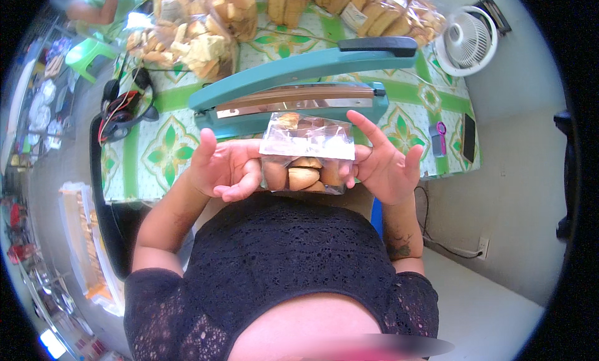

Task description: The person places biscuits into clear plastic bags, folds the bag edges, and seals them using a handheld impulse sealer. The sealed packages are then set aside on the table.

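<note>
In front of my chest I hold a small clear plastic bag of brown toasted bread pieces [304, 178], with a whitish label band across its upper part. My left hand [228, 167] grips its left side, with thumb raised and the fingertips partly hidden at the bag. At its right side my right hand [387, 164] pinches the edge, with index finger and thumb spread away. Just beyond the bag stands a teal impulse sealer [293, 71], its black-handled arm [377, 46] lifted above the sealing bar [296, 99].
Large clear bags of bread pieces [187, 43] line the table's far side. Headphones [128, 108] and cables lie at the left. A white fan [467, 41], a phone [468, 138] and a pink-handled item [442, 130] are at the right. Another person [103, 8] is at the far left.
</note>
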`<state>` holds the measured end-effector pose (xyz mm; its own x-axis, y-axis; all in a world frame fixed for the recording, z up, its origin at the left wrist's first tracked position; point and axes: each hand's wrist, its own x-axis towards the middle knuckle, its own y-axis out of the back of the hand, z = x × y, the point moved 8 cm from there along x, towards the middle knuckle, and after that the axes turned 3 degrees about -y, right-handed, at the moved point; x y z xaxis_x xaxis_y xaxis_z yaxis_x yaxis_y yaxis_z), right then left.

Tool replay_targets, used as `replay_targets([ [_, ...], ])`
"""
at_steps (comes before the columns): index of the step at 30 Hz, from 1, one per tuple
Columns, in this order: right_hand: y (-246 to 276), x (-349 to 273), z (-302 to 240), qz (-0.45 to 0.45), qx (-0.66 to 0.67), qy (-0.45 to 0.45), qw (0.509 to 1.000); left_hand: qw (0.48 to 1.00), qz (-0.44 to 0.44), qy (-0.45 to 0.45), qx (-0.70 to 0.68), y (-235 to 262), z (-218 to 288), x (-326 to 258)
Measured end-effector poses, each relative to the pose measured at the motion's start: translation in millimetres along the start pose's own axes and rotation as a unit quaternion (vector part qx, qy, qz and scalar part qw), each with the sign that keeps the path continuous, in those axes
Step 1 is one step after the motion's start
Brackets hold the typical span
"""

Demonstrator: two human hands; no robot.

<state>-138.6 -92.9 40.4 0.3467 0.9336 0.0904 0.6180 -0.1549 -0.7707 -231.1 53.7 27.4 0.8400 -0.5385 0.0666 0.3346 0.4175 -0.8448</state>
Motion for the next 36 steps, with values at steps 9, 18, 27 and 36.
replay_targets([
  [9, -94, 104, 77, -0.179, -0.015, -0.167, 0.969, 0.98, 0.044, -0.154, 0.114, -44, 15, -139],
  [18, -191, 183, 267, -0.357, -0.449, -0.19, 0.797, 0.717, 0.482, -0.437, 0.25, -45, -48, -309],
  [27, -198, 176, 364, -0.436, -0.468, -0.288, 0.713, 0.288, 0.734, -0.614, -0.047, 129, -168, -503],
  [36, -170, 195, 358, -0.347, -0.432, -0.338, 0.761, 0.242, 0.795, -0.518, -0.205, 284, -325, -631],
])
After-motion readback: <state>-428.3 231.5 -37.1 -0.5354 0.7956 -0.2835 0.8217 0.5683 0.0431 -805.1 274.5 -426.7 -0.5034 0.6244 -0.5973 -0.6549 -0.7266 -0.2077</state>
